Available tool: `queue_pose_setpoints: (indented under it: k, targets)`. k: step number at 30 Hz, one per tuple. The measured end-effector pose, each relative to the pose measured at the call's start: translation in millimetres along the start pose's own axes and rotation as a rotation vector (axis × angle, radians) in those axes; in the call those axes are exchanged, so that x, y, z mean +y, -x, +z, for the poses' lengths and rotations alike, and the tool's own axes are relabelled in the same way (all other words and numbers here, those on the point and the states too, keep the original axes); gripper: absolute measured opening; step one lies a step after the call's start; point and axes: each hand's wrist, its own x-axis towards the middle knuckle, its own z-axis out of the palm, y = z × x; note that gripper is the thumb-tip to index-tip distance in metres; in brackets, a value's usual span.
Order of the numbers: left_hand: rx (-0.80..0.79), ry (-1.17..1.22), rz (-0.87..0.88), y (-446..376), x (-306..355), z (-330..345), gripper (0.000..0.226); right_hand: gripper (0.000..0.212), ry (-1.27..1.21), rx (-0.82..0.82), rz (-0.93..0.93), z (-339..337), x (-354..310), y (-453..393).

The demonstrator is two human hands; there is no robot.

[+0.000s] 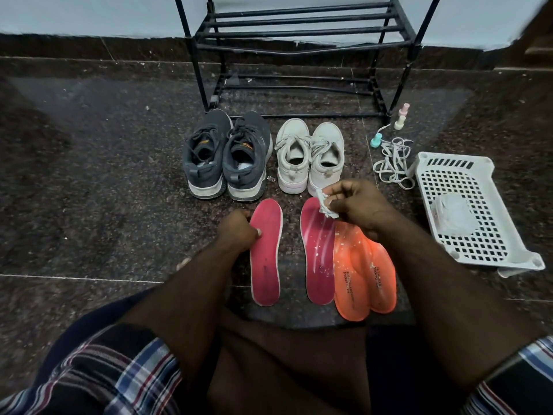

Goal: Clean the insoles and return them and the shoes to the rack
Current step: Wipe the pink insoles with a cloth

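Four insoles lay flat on the dark speckled floor (89, 145), toes toward the rack. The left pink insole (265, 253) lay apart from the others. The right pink insole (317, 253) carried white streaks and flecks along its surface. Just beside it, two orange insoles (363, 274) overlapped one another, the nearer one's edge touching the streaked pink insole; both bore printed lettering and white specks.

The left hand (239, 232) rested at the left edge of the left pink insole, thumb pressed onto its top surface, fingers curled at its rim. The right hand (356, 205) pinched a crumpled white wipe (326, 205) between thumb and fingers, held over the toe end of the streaked pink insole; whether the wipe touched the insole could not be told.

Beyond the insoles stood a pair of dark grey shoes (227, 157) and, to their right, a pair of white shoes (309, 157), heels toward the person, all four upright and side by side. Behind them stood the black metal rack (299, 34) against the wall, its bar shelves bare.

To the right lay a tangle of pale laces (393, 163), near small pastel objects (399, 118) too small to identify. A white perforated plastic basket (466, 187) sat further right, holding a whitish translucent item (453, 211)
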Motion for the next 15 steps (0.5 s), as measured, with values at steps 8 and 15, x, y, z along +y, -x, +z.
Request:
queue_pose_setpoints:
  k: [8, 15]
  targets:
    - [-0.045, 0.090, 0.047, 17.7, 33.5, 23.3, 0.017, 0.021, -0.030, 0.119, 0.016, -9.7, -1.2, -0.3]
    - [-0.161, -0.082, 0.050, 39.2, 66.4, 61.4, 0.022, 0.022, -0.036, 0.137, 0.042, -13.4, 0.3, 3.2]
